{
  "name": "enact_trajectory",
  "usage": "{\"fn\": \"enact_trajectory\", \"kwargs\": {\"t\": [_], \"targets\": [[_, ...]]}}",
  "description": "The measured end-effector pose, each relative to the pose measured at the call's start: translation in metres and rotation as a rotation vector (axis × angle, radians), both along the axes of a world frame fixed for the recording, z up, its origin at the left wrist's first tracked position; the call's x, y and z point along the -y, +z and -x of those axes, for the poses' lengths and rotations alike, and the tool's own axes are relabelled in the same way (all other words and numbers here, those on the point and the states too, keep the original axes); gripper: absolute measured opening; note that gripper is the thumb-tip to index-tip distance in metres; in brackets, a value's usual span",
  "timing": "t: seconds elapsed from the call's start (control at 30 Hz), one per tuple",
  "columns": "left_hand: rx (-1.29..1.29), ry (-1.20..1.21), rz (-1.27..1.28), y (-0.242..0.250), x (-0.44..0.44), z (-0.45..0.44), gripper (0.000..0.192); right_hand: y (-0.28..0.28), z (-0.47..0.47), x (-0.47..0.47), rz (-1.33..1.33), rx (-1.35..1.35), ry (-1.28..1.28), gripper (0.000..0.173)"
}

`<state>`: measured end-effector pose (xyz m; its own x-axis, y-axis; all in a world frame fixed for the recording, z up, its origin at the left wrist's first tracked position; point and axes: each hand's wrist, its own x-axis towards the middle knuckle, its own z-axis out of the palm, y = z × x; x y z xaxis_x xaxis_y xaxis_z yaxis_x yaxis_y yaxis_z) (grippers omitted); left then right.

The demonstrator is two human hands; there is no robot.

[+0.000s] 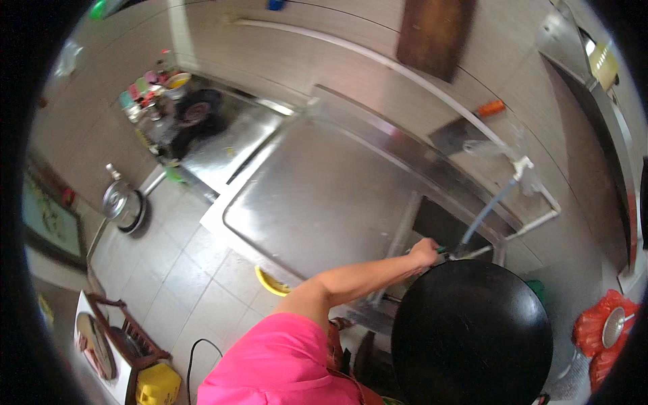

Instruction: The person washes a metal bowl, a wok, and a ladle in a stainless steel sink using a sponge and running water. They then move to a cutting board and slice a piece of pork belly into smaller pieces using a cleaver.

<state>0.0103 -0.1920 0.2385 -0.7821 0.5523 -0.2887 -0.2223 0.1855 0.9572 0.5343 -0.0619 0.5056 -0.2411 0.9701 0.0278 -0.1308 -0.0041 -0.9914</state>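
My left hand (424,252), on an outstretched arm in a pink sleeve (283,354), is at the upper left rim of a large round black wok (473,334). Its fingers look curled, but blur hides what they hold. A small green piece (441,249) shows just beside them. The lower end of a light blue hose (486,212) comes down close to this hand. Behind the hand lies the dark opening of a sink basin (443,223) in a stainless steel counter (329,192). My right hand is out of view, and the wok covers much of the space before me on that side.
A white pipe (364,50) crosses the tiled wall above the counter. A cleaver with an orange handle (491,108) and a wooden board (435,38) hang there. Bottles and a bowl (178,83) crowd the far left. Red plastic bags (590,319) lie at right; a wooden chair (131,334) stands lower left.
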Motion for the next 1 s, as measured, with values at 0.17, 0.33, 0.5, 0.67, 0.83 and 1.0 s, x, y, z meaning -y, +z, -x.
{"fn": "enact_trajectory", "kwargs": {"t": [0.17, 0.33, 0.5, 0.67, 0.83, 1.0], "targets": [[-0.177, 0.071, 0.021, 0.043, 0.122, 0.034, 0.029, -0.080, 0.004, 0.075, 0.401, -0.127, -0.061, 0.021], [-0.145, 0.161, 0.148, 0.049, 0.241, 0.077, 0.026, -0.144, 0.037, 0.133, 0.664, -0.208, 0.183, 0.022], [-0.106, 0.243, 0.098, 0.055, 0.354, 0.126, 0.023, -0.142, 0.105, 0.216, 0.670, -0.288, 0.260, 0.018], [0.035, 0.278, -0.121, 0.076, 0.470, 0.177, 0.025, -0.109, 0.190, 0.310, 0.652, -0.296, 0.320, 0.017], [-0.086, 0.425, -0.023, 0.067, 0.587, 0.252, 0.026, -0.134, 0.284, 0.344, 0.635, 0.050, 0.491, 0.027], [-0.121, 0.642, 0.219, 0.067, 0.721, 0.315, 0.027, -0.092, 0.424, 0.517, 0.533, 0.029, 0.334, 0.018]]}}
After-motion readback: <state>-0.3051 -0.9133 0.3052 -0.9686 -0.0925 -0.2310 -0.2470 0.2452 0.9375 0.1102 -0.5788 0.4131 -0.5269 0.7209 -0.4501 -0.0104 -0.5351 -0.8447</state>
